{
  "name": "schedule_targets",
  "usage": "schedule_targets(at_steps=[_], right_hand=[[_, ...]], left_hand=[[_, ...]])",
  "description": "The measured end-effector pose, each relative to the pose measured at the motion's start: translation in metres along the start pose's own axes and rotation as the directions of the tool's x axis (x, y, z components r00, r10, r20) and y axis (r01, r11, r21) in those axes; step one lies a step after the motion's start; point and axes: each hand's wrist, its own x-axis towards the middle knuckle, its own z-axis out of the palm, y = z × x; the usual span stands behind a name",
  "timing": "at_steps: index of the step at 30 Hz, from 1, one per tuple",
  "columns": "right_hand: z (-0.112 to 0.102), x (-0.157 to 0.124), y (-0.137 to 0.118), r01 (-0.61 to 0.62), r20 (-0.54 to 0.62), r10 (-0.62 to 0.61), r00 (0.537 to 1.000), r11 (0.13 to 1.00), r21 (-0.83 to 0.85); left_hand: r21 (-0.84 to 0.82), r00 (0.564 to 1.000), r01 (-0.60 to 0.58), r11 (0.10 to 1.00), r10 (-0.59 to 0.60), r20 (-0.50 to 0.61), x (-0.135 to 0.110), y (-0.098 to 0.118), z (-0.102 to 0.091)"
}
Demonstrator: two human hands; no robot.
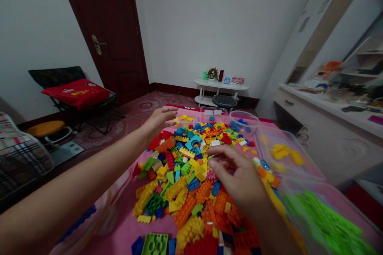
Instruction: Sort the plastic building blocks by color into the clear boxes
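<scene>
A heap of colourful toy bricks (pixel 182 167) sprawls over the pink-covered counter (pixel 125 227). Above it the right hand (pixel 239 171) curves, thumb and fingers parted; the left hand (pixel 160 122) hangs by its far-left edge, fingers stretched wide. Rightward, clear bins (pixel 289 137) hold yellow pieces (pixel 281 151) and green pieces (pixel 326 221).

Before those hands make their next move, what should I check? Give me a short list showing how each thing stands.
1. Left hand empty: ok; no brick shows in it.
2. Right hand empty: cannot tell; it is over the pile, some fingers hidden.
3. Pile all one colour: not ok; many colours are mixed.
4. Round tub upright: ok; blue pieces lie inside.
5. Loose yellow pieces boxed: not ok; some are in a clear bin, others in the pile.
</scene>
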Motion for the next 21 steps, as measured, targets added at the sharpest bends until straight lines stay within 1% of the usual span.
schedule_targets(at_steps=[1, 2, 3, 4, 5, 6, 7, 9, 11, 12, 14, 15, 16, 18, 20, 21], right_hand=[[0.012, -0.006, -0.005, 0.060, 0.128, -0.053, 0.990, 0.997, -0.053], [0.025, -0.014, -0.010, 0.145, 0.260, -0.117, 0.959, 0.985, -0.092], [0.039, -0.023, -0.013, 0.242, 0.383, -0.184, 0.905, 0.964, -0.110], [0.053, -0.032, -0.016, 0.346, 0.491, -0.250, 0.834, 0.931, -0.114], [0.066, -0.042, -0.016, 0.454, 0.603, -0.306, 0.737, 0.885, -0.106], [0.079, -0.051, -0.014, 0.565, 0.677, -0.366, 0.638, 0.821, -0.089], [0.091, -0.061, -0.011, 0.651, 0.715, -0.402, 0.572, 0.752, -0.099], [0.112, -0.075, -0.001, 0.728, 0.741, -0.403, 0.538, 0.665, -0.167], [0.126, -0.082, 0.008, 0.748, 0.757, -0.363, 0.543, 0.619, -0.240], [0.130, -0.083, 0.011, 0.749, 0.772, -0.330, 0.544, 0.606, -0.268], [0.134, -0.077, 0.013, 0.731, 0.796, -0.239, 0.557, 0.595, -0.333], [0.134, -0.072, 0.013, 0.717, 0.791, -0.199, 0.578, 0.587, -0.376], [0.132, -0.066, 0.012, 0.701, 0.773, -0.178, 0.609, 0.577, -0.420], [0.126, -0.054, 0.008, 0.659, 0.701, -0.182, 0.689, 0.561, -0.501], [0.117, -0.042, 0.003, 0.590, 0.613, -0.183, 0.769, 0.574, -0.568], [0.111, -0.036, 0.001, 0.549, 0.575, -0.170, 0.800, 0.592, -0.590]], left_hand=[[0.021, 0.999, -0.014, 1.000, 0.013, 0.049, -0.020, 0.004, -0.002], [0.098, 0.992, -0.056, 0.994, 0.045, 0.115, -0.040, 0.008, -0.005], [0.187, 0.983, -0.087, 0.978, 0.054, 0.177, -0.061, 0.011, -0.008], [0.269, 0.973, -0.120, 0.956, 0.060, 0.222, -0.081, 0.013, -0.012], [0.353, 0.961, -0.143, 0.925, 0.045, 0.273, -0.100, 0.013, -0.018], [0.422, 0.957, -0.173, 0.890, 0.050, 0.285, -0.118, 0.013, -0.024], [0.478, 0.951, -0.210, 0.853, 0.064, 0.303, -0.134, 0.010, -0.032], [0.580, 0.944, -0.255, 0.774, 0.070, 0.321, -0.160, -0.001, -0.050], [0.640, 0.946, -0.297, 0.709, 0.125, 0.301, -0.181, -0.019, -0.070], [0.668, 0.939, -0.332, 0.665, 0.171, 0.297, -0.191, -0.030, -0.078], [0.731, 0.915, -0.403, 0.550, 0.260, 0.308, -0.208, -0.053, -0.092], [0.752, 0.901, -0.432, 0.498, 0.274, 0.337, -0.215, -0.065, -0.097], [0.765, 0.887, -0.460, 0.451, 0.272, 0.373, -0.222, -0.074, -0.099], [0.790, 0.873, -0.487, 0.373, 0.249, 0.420, -0.231, -0.090, -0.098], [0.808, 0.859, -0.508, 0.298, 0.248, 0.449, -0.233, -0.100, -0.090], [0.812, 0.849, -0.521, 0.262, 0.254, 0.463, -0.232, -0.103, -0.084]])
